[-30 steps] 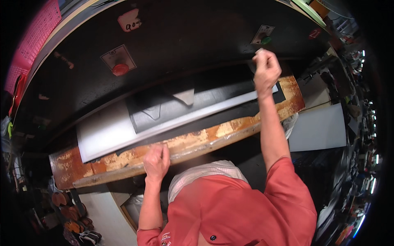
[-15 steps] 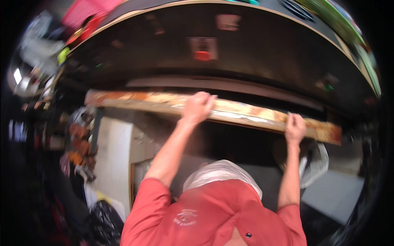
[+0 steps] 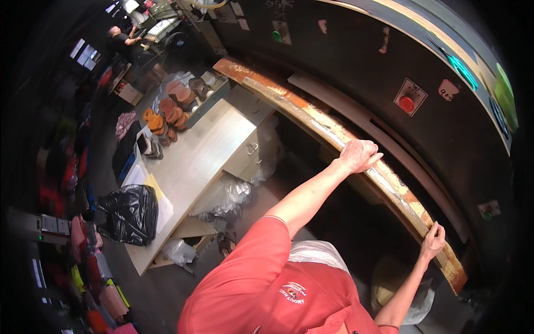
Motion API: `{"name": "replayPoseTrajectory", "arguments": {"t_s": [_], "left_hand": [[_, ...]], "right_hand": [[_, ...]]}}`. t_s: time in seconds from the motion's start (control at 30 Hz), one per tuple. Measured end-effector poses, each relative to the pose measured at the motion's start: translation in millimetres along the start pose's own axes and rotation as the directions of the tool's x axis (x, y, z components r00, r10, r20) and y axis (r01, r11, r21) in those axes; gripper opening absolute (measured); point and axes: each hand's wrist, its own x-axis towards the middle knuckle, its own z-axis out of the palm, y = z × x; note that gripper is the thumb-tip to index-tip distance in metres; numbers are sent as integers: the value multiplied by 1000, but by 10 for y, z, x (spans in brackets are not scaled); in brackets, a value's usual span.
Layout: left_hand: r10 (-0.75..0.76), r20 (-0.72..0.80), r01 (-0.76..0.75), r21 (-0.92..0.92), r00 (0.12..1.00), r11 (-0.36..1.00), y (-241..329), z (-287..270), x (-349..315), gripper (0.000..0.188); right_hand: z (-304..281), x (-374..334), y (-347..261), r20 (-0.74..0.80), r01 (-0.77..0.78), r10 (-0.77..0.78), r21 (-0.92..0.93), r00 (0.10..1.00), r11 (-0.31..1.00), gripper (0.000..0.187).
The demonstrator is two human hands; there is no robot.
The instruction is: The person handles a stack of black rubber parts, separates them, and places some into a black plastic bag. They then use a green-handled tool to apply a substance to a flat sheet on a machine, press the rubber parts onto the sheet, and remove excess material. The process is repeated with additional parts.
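In front of me a long, worn bar [image 3: 311, 118], brownish with a pale, scuffed top and a rounded lip, runs slantwise along a dark machine. My left hand [image 3: 360, 156] is closed over it near the middle, fingers curled across the top. Farther down at the right end, my right hand [image 3: 434, 240] is also closed on its edge, thumb and fingers pinched round the lip. The undersides of both grips are hidden. A red push button [image 3: 406, 104] stands out on the machine's dark panel [image 3: 345, 61] beyond the bar.
To the left stands a pale table [image 3: 208, 147] with a black plastic bag [image 3: 130, 214] and stacks of orange-brown pieces [image 3: 172, 111]. Clear plastic bags [image 3: 228, 192] lie beneath it. Teal-handled scissors [image 3: 463, 72] rest on the machine top. A person [image 3: 121, 42] works far left.
My view has swung to the left, so the bar now slants down to the right and more of the table shows. Both hands stay closed on the bar.
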Motion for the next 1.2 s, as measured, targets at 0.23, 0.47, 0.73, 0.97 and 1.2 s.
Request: {"name": "replayPoseTrajectory", "arguments": {"t_s": [0.23, 0.47, 0.73, 0.97, 1.2], "left_hand": [[3, -10, -3, 17, 1000, 1000, 39, 12, -144, 32], [39, -2, -39, -91, 999, 995, 157, -276, -719, 28], [17, 61, -13, -80, 998, 997, 342, -446, -772, 25], [116, -20, -116, -376, 993, 919, 518, -483, 139, 9], [233, 125, -227, -54, 965, 972, 405, 143, 905, 46]], "right_hand": [[-80, -91, 36, -10, 60, -59, 64, 998, 996, 32], [-395, -657, -135, 102, -161, 142, 215, 985, 963, 31], [-298, 112, -1434, 87, 15, -46, 322, 995, 947, 33], [578, 869, -2447, 325, 185, -158, -52, 932, 981, 104], [642, 1180, -2517, 344, 161, -125, -78, 930, 984, 101]]}}
